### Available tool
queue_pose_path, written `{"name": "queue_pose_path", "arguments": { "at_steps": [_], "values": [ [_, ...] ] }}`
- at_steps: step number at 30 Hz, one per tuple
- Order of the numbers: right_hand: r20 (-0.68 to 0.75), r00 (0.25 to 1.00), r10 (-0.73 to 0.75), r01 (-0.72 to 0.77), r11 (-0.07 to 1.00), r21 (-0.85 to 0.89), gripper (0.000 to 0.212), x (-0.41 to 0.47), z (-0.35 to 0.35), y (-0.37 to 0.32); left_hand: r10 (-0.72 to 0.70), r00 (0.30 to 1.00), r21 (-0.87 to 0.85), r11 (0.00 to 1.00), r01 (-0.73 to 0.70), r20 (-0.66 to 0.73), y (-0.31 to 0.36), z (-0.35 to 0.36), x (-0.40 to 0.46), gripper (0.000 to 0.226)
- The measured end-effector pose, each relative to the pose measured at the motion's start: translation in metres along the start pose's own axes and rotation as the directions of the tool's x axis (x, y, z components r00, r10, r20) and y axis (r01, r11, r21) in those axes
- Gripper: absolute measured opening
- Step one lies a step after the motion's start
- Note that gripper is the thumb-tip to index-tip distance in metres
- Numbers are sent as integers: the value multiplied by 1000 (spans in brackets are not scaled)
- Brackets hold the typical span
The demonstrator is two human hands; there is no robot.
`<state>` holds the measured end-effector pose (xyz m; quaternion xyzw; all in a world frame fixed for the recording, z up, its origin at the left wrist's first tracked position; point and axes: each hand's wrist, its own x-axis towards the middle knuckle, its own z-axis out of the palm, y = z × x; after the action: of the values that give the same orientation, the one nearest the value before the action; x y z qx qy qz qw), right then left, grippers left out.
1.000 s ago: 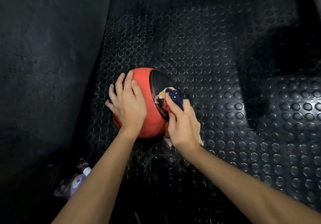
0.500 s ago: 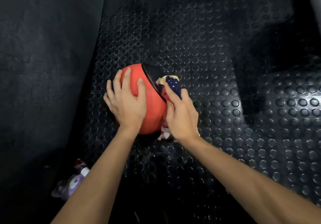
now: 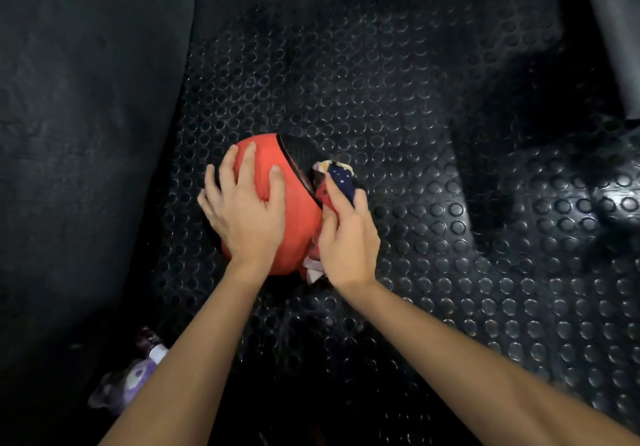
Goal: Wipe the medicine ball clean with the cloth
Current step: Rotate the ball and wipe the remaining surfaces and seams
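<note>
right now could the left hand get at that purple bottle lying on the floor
Probably yes. The left hand lies flat on the red medicine ball, holding nothing, and the purple plastic bottle lies beside the left forearm with nothing visible between, though letting go frees the ball.

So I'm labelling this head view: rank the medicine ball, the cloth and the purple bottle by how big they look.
1. medicine ball, clearly largest, under the left hand.
2 and 3. cloth and purple bottle: unsure. The right hand covers much of the cloth, and the bottle lies nearer the camera, partly behind the forearm.
</note>
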<state>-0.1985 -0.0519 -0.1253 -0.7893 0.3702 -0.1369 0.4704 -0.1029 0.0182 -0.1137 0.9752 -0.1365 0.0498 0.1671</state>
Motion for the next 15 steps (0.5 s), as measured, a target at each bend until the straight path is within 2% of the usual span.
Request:
{"name": "queue_pose_path", "arguments": {
  "at_steps": [2, 5, 9, 10, 12, 15],
  "values": [
    [-8, 986, 169, -169, 986, 19, 43, 12, -1, 6, 10, 1000, -8, 1000, -10, 7, 2, -1, -1, 59],
    [160, 872, 462, -481, 870, 112, 39, 41, 2, 37, 71, 997, -14, 997, -71, -4, 2, -1, -6, 57],
    [410, 732, 545, -664, 704, 251, 30, 63, -8, 54, 202, 979, -28, 979, -203, -21, -3, 0, -13, 51],
    [450, 708, 545, -688, 676, 265, 30, 66, -11, 55, 232, 973, -24, 972, -232, -22, -3, 0, -15, 51],
    [462, 709, 532, -675, 703, 225, 25, 66, -10, 57, 274, 961, -2, 962, -274, -26, 0, 0, -18, 50],
    [348, 799, 491, -552, 829, 97, 33, 65, -6, 63, 259, 966, 16, 966, -258, -30, 3, 2, -16, 50]
  ]
}}
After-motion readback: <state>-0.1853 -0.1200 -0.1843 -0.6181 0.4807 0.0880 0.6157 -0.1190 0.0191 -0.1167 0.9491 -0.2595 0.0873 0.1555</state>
